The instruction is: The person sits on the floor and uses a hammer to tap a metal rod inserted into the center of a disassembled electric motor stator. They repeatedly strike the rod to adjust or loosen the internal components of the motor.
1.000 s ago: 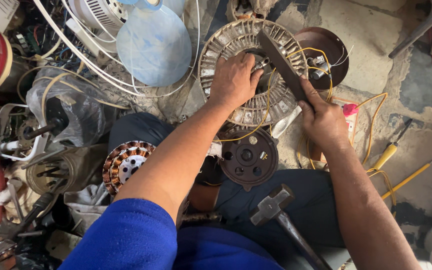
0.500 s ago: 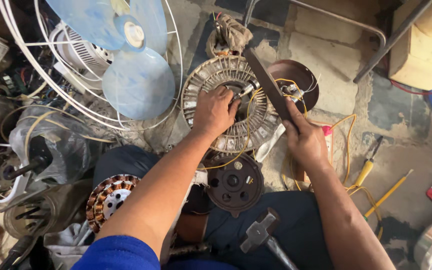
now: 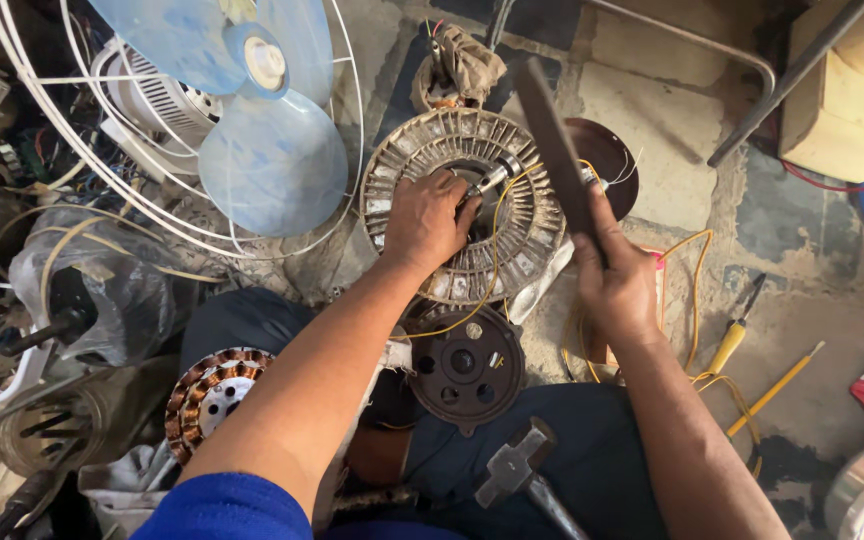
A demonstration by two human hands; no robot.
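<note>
Fan motor rotor (image 3: pixel 472 205) lies on the floor, left hand (image 3: pixel 430 222) fingers clamped on its hub; right hand (image 3: pixel 617 285) grips a flat bar (image 3: pixel 557 140) (raised). A slipped blow could hit knuckles.

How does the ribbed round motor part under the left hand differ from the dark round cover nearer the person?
The ribbed motor part is pale grey, larger, slotted around its rim, with yellow wire across it; the left hand rests on it. The dark cover is smaller, brown-black, with holes in its face, and untouched. Both are round and lie flat.
</note>
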